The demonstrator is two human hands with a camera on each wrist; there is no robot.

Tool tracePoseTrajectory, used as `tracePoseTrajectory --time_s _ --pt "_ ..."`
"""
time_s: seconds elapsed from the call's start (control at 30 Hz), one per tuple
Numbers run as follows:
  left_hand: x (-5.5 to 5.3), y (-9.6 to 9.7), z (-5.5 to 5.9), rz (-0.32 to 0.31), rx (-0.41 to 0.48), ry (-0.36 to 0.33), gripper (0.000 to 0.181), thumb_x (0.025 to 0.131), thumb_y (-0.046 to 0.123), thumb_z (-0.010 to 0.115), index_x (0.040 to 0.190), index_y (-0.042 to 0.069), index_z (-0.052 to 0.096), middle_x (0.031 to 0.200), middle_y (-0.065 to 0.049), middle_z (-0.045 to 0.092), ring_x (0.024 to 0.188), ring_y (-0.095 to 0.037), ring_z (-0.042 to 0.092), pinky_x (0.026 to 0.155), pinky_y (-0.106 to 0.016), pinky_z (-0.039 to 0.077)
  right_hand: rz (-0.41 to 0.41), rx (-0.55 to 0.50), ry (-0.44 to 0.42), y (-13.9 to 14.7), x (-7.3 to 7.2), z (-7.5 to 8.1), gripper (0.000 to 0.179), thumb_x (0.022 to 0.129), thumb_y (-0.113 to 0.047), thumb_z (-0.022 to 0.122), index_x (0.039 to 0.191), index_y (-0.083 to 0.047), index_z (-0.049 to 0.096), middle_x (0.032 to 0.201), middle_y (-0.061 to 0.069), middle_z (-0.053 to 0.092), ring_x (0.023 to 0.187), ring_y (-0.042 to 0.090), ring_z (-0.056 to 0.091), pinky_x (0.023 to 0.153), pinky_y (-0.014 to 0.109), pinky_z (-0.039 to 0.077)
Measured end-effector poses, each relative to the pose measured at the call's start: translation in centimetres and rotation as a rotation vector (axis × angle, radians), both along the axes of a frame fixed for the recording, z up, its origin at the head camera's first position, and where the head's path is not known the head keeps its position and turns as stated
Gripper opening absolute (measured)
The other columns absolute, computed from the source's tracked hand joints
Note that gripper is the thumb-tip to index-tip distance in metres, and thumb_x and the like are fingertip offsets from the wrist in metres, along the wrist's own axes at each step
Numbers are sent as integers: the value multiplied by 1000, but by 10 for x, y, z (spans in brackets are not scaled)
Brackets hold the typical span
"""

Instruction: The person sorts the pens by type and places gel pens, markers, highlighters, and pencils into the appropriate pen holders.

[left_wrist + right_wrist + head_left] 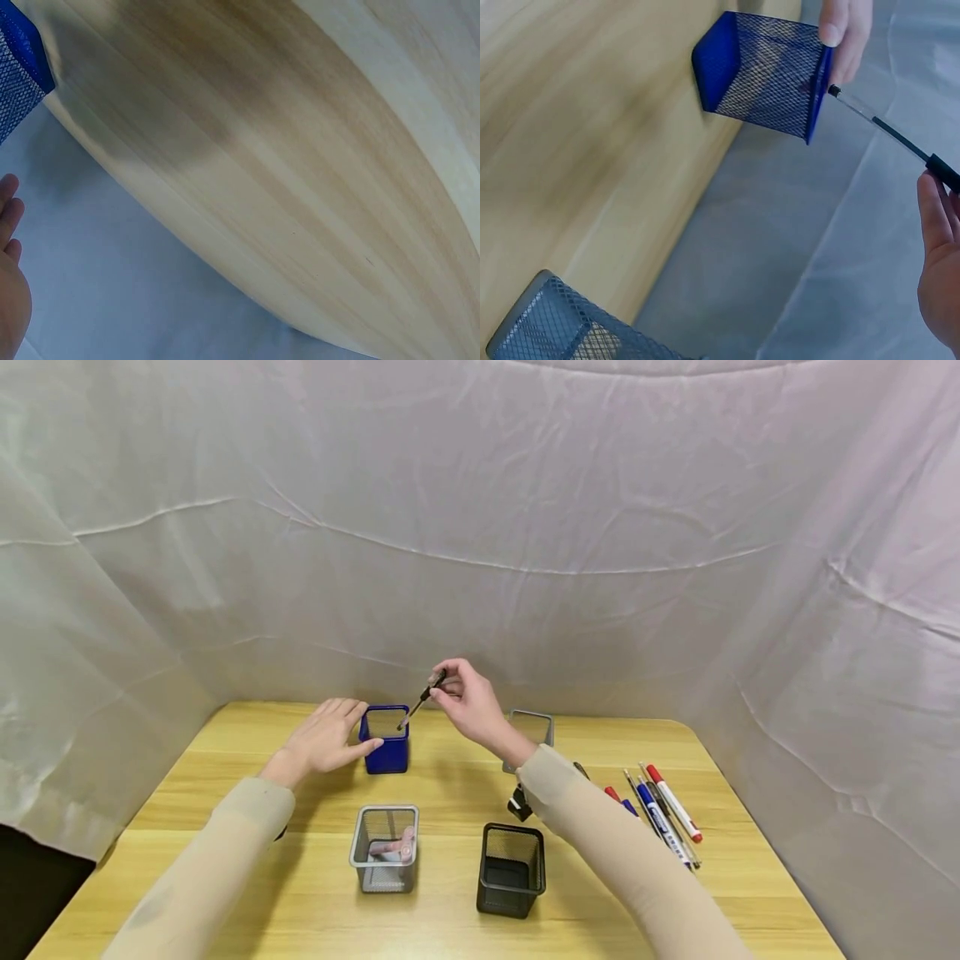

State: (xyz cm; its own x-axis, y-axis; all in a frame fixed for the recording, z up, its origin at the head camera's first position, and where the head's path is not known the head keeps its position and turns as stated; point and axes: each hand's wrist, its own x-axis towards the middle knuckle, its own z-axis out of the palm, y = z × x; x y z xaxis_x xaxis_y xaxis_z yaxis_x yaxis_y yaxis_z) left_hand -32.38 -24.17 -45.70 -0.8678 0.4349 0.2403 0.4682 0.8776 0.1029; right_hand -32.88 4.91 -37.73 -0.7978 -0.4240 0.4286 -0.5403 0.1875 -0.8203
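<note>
A blue mesh pen holder [387, 755] stands upright toward the back of the table. My left hand [324, 739] holds it at the rim from the left, thumb across the front and fingers by the back corner. My right hand [468, 702] pinches a pen [422, 702] with a clear barrel and black grip. The pen slants down to the left, its lower end overlapping the holder's opening in the head view. From the right wrist, the pen's black end [834, 91] appears right at the holder's rim, close to the left fingertips.
Nearer stand a silver mesh holder [385, 875] with pink items [406, 844] inside and a black mesh holder [512, 902]. Another grey holder [531, 727] is partly behind the right wrist. Markers and pens [673, 802] lie at right; a black-and-white object [518, 803] lies beside the right sleeve.
</note>
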Motion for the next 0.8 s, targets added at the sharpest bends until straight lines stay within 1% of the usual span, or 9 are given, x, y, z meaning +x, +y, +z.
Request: tracePoseTrajectory --time_s 0.13,0.23,0.43,0.57,0.67,0.8 --pt "0 1 0 1 -1 -2 89 100 62 55 150 -11 45 149 -30 50 141 -47 43 124 -59 27 22 61 -26 -6 -3 -6 24 102 0 63 125 -1 56 120 17 66 110 29 72 90 37 62" --pt "0 1 0 5 -13 1 89 100 63 55 150 -11 46 149 -29 50 141 -47 43 123 -58 28 24 124 -25 -8 -4 -10 23 102 -3 64 124 -2 57 118 14 68 108 27 73 88 32 62" --pt "0 2 0 11 -24 -1 89 100 63 54 151 -9 46 150 -29 50 141 -46 43 123 -57 28 -5 283 3 -11 -5 -14 20 102 -10 68 121 -7 65 113 6 73 105 20 74 86 24 61" --pt "0 3 1 12 -24 -6 89 100 64 54 151 -9 46 149 -28 50 141 -46 43 124 -57 28 -20 383 3 -12 -4 -16 18 103 -15 67 120 -11 69 110 3 75 102 16 73 87 24 60" --pt "0 3 1 13 -25 -7 88 100 63 54 151 -9 46 149 -28 50 141 -46 43 124 -57 28 -9 434 -13 -13 -4 -18 17 104 -17 67 119 -11 71 110 3 76 103 15 73 87 25 60" --pt "1 4 2 11 -26 -11 89 100 63 54 151 -10 45 150 -29 50 141 -46 42 124 -58 28 3 469 -30 -12 -4 -21 19 105 -17 65 122 -10 71 113 5 77 105 15 73 87 25 60"
